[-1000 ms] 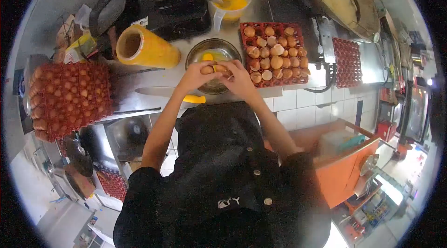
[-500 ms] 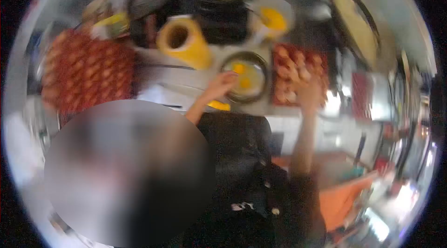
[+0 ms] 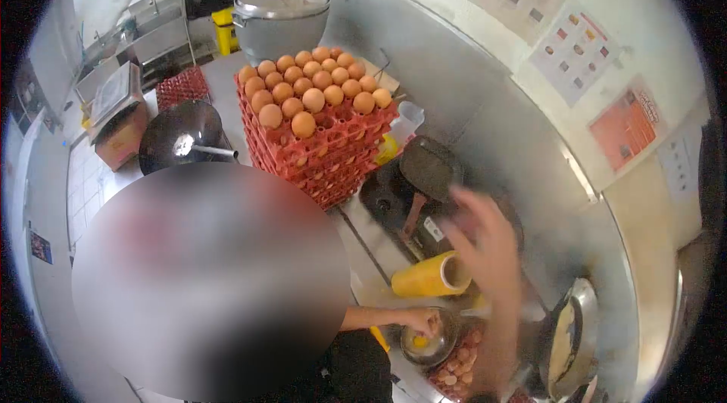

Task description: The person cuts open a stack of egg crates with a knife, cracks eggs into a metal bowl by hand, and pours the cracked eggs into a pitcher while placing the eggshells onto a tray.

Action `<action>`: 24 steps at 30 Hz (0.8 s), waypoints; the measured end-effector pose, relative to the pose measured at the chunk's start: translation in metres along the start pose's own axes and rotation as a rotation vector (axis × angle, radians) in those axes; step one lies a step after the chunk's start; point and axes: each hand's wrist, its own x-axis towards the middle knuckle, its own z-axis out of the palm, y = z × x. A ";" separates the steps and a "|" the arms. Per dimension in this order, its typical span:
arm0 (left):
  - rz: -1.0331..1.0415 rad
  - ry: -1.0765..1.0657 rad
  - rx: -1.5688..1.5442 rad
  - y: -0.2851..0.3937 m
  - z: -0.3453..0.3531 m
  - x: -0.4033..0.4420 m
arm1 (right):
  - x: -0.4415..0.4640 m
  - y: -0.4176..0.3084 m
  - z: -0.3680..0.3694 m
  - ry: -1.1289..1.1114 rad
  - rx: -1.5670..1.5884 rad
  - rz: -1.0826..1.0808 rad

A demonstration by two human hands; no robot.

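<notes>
My left hand (image 3: 420,321) is over the near side of a round metal bowl (image 3: 409,354), its fingers curled together; whatever they hold, if anything, is hidden. A yellow yolk (image 3: 420,342) shows in the bowl under the fingers. My right hand (image 3: 485,233), smeared by motion, is raised with fingers apart above the counter, nearest a grill pan (image 3: 430,168) and the yellow hollow cylinder (image 3: 420,276). Beside the bowl, a red egg tray holds brown eggshells (image 3: 458,367), partly hidden by my right forearm.
Brown eggs (image 3: 312,100) top a tall stack of red egg trays (image 3: 303,164). Behind it stands a large lidded pot (image 3: 280,24). A dark wok (image 3: 178,138) sits at left. On the right is a pan (image 3: 579,327) with pale flat food. A steel wall (image 3: 469,93) bounds the counter.
The view has swung left and up. My right hand has left the tray of eggshells and risen over the counter. My left hand now covers part of the bowl; one yolk shows instead of two.
</notes>
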 end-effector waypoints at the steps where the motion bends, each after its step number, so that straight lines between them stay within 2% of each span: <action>1: 0.097 0.064 -0.038 -0.004 0.004 0.003 | 0.041 0.003 0.027 -0.053 0.014 -0.033; 2: 0.050 0.029 -0.013 -0.010 0.011 0.002 | 0.082 0.007 0.055 -0.108 0.020 0.007; 5: -0.018 -0.057 0.064 0.040 -0.007 -0.010 | 0.178 0.034 0.148 0.139 -0.121 -0.142; 8: 0.063 -0.050 -0.041 0.047 -0.018 -0.014 | 0.202 0.026 0.191 0.237 -0.354 0.010; 11: 0.112 -0.017 -0.157 0.032 -0.023 -0.026 | 0.207 0.029 0.205 0.344 -0.306 -0.008; 12: 0.111 -0.013 -0.198 0.024 -0.024 -0.031 | 0.213 0.039 0.210 0.256 -0.298 0.019; 14: 0.106 -0.013 -0.273 0.010 -0.025 -0.041 | 0.194 0.004 0.186 0.307 -0.151 0.139; 15: 0.108 -0.011 -0.303 0.006 -0.025 -0.041 | 0.183 -0.003 0.165 0.228 -0.120 0.155; 17: 0.079 -0.037 -0.341 0.005 -0.021 -0.038 | 0.208 0.034 0.198 0.436 -0.017 0.046; 18: -0.061 -0.020 -0.260 -0.002 -0.025 -0.031 | 0.182 0.022 0.177 0.553 -0.192 -0.028; 20: -0.345 -0.029 -0.501 0.046 -0.015 -0.049 | 0.112 0.000 0.136 0.571 0.095 -0.031; 22: -0.365 -0.067 -0.632 0.034 -0.017 -0.057 | 0.043 -0.003 0.128 0.628 0.377 -0.079; 24: -0.420 -0.073 -0.667 0.024 -0.014 -0.052 | -0.055 0.011 0.132 0.674 0.254 -0.051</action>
